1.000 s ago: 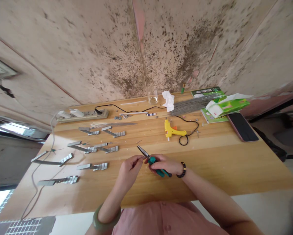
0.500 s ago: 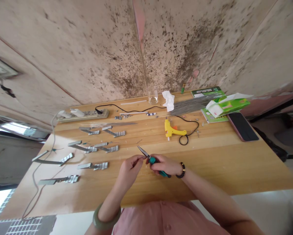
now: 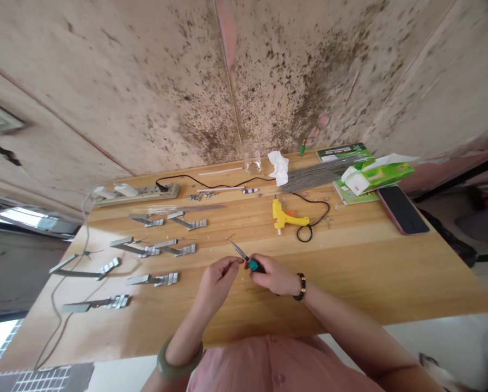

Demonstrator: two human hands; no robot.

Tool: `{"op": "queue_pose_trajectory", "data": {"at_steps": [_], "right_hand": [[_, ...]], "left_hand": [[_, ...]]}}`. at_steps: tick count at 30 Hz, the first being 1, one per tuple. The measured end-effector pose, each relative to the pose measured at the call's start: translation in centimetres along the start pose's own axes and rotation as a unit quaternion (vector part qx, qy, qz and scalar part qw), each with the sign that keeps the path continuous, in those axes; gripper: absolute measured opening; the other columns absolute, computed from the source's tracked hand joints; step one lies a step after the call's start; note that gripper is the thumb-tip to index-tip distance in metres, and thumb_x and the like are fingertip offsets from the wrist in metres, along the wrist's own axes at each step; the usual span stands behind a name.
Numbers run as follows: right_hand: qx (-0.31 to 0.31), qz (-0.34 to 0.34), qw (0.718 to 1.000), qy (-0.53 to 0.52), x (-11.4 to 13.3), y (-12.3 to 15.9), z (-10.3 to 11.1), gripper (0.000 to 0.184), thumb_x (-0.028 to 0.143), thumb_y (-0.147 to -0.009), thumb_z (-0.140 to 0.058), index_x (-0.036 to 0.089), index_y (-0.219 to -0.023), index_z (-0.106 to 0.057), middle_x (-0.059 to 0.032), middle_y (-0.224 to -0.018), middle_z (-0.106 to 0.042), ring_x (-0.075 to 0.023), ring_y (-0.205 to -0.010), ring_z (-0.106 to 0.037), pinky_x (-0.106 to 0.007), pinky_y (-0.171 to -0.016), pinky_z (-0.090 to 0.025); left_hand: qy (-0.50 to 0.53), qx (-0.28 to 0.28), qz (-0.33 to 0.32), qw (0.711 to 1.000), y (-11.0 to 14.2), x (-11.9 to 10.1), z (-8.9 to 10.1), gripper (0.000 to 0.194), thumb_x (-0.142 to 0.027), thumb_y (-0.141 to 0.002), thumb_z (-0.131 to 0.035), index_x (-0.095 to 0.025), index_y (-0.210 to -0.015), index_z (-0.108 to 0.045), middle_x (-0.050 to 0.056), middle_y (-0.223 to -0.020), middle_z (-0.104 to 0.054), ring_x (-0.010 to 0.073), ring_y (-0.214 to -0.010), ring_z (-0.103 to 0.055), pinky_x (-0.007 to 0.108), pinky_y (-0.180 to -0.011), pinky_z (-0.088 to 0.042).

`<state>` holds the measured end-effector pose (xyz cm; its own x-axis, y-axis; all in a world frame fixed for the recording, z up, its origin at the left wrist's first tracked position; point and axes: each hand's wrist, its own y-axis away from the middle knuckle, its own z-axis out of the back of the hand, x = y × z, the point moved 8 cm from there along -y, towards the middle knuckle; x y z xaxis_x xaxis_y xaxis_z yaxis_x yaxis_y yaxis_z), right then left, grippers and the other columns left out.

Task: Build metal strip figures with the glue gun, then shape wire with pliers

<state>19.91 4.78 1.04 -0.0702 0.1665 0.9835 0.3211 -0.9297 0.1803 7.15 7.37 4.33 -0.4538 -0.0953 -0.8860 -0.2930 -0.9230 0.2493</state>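
Observation:
Long-nose pliers (image 3: 252,265) with teal-and-black handles are wrapped in my right hand (image 3: 277,275), their jaws pointing up and to the left over the table. Close beside them, my left hand (image 3: 219,280) is closed in a pinch, thumb against forefinger. Whatever sits between those fingertips is too small to make out. On the table above the pliers' tip lies a thin short piece of wire (image 3: 230,237). Off to the left, several folded grey strip pieces (image 3: 149,279) are spread out, the nearest ones left of my left hand.
A yellow glue gun (image 3: 286,215) lies beyond my right hand, its black cord running to a power strip (image 3: 146,193). Behind it are a bundle of grey wires (image 3: 321,173), crumpled tissue (image 3: 278,167) and a glass (image 3: 252,161). A phone (image 3: 403,209) and tissue pack (image 3: 380,177) sit at right.
My right hand has closed further over the pliers' handles, hiding the lower ends that showed before. My left hand keeps its pinch in nearly the same place. The view has shifted slightly.

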Motion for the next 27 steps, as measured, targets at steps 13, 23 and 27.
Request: {"op": "queue_pose_trajectory", "data": {"at_steps": [13, 23, 27], "right_hand": [[0.058, -0.142, 0.949, -0.274, -2.7, -0.5, -0.9, 0.024, 0.027, -0.069, -0.059, 0.020, -0.090, -0.051, 0.0091, -0.056, -0.044, -0.0066, -0.044, -0.039, -0.020, -0.045, -0.032], [0.078, -0.143, 0.878, -0.451, -3.1, -1.1, -0.6, 0.026, 0.031, -0.072, -0.056, 0.016, -0.094, -0.054, -0.0020, -0.075, -0.061, -0.0159, -0.069, -0.059, -0.034, -0.067, -0.049], [0.078, -0.129, 0.882, -0.447, -3.1, -0.9, -0.8, 0.027, 0.026, -0.072, -0.058, 0.016, -0.097, -0.056, -0.0026, -0.076, -0.063, -0.0165, -0.070, -0.061, -0.033, -0.067, -0.049]], "left_hand": [[0.151, 0.024, 0.079, 0.985, -0.3, 1.6, -0.7, 0.033, -0.045, -0.073, -0.061, -0.013, -0.080, -0.062, -0.010, -0.044, -0.029, 0.0052, -0.039, -0.023, 0.020, -0.041, -0.015], [0.206, -0.004, 0.038, 0.978, -0.4, 1.8, -0.1, 0.028, -0.041, -0.078, -0.060, -0.014, -0.087, -0.060, -0.005, -0.049, -0.050, 0.0093, -0.047, -0.045, 0.021, -0.047, -0.034], [0.200, -0.022, 0.026, 0.979, -0.6, 1.9, 0.3, 0.028, -0.039, -0.077, -0.063, -0.013, -0.088, -0.064, -0.001, -0.056, -0.059, 0.0107, -0.052, -0.052, 0.023, -0.051, -0.039]]}}
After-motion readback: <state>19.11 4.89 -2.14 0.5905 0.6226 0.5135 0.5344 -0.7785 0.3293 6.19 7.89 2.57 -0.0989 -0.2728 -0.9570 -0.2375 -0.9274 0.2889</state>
